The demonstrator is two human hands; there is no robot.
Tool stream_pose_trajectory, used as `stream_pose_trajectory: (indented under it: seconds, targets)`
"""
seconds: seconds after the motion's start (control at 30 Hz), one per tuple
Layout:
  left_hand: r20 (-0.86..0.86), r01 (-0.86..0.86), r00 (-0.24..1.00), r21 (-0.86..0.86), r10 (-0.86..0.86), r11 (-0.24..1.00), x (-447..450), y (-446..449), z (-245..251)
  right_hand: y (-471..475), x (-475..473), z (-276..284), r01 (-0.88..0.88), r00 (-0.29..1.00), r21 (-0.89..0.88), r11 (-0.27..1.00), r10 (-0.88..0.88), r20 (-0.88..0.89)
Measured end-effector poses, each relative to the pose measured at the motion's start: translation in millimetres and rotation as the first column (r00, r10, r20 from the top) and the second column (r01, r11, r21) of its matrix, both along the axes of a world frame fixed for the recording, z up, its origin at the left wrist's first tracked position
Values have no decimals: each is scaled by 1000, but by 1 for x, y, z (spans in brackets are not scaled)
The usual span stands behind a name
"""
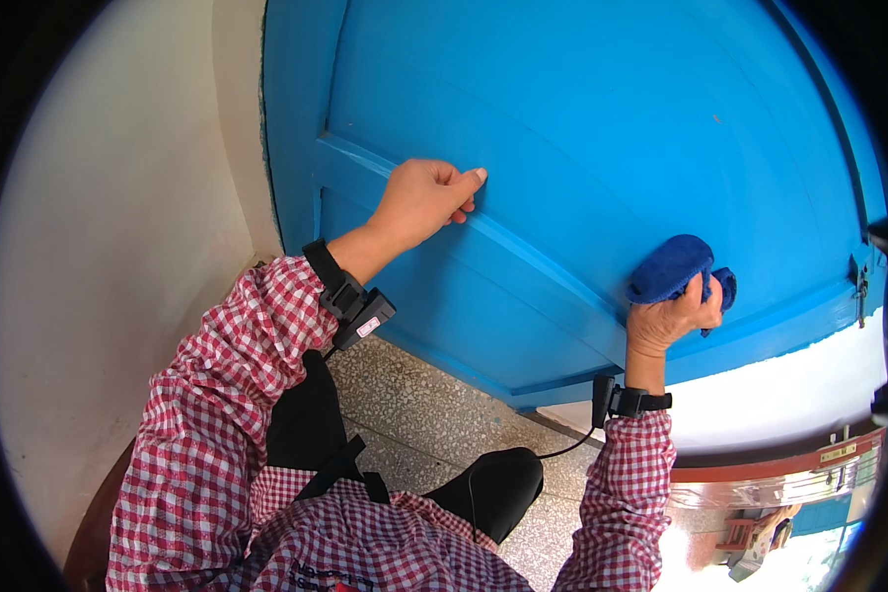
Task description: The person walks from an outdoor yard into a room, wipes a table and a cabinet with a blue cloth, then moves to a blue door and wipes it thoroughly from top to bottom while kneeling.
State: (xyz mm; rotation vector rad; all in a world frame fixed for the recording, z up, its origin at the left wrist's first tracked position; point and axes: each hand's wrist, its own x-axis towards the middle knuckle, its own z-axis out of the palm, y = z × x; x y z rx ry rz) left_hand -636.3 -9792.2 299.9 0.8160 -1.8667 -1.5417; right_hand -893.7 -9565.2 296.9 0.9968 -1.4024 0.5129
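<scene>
A blue-painted wooden door (562,133) with recessed panels stands before me. My left hand (433,194) is at the door's horizontal rail, its fingers curled and its thumb pointing right; whether something small is pinched in it cannot be told. Lower on the right, my right hand (673,314) grips a bunched dark blue cloth (673,268) against or close to the door panel. Both wrists wear black straps with small black devices.
A pale wall (118,222) rises at the left. A metal latch (860,285) sits at the door's right edge. Speckled terrazzo floor (399,377) lies below, and a red-brown edge with metal hardware (838,453) is at the lower right.
</scene>
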Motion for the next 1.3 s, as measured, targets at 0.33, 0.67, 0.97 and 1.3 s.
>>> stream_pose_trajectory:
  seconds: [0.33, 0.67, 0.97, 1.3]
  targets:
    - [-84, -8, 996, -73, 2, 997, 1, -1, -11, 1, 0, -2, 25, 1000, 9, 1000, -25, -2]
    - [-239, -321, 905, -927, 351, 196, 56, -45, -66, -16, 29, -5, 49, 984, -112, 992, -28, 178]
    - [-189, -250, 915, -959, 356, 133, 64, -63, -79, -178, 180, -15, -185, 967, 348, 919, 108, 229]
    - [-261, -278, 924, -960, 279, 23, 67, -62, -71, -155, 122, 133, -187, 981, 237, 953, 193, 0]
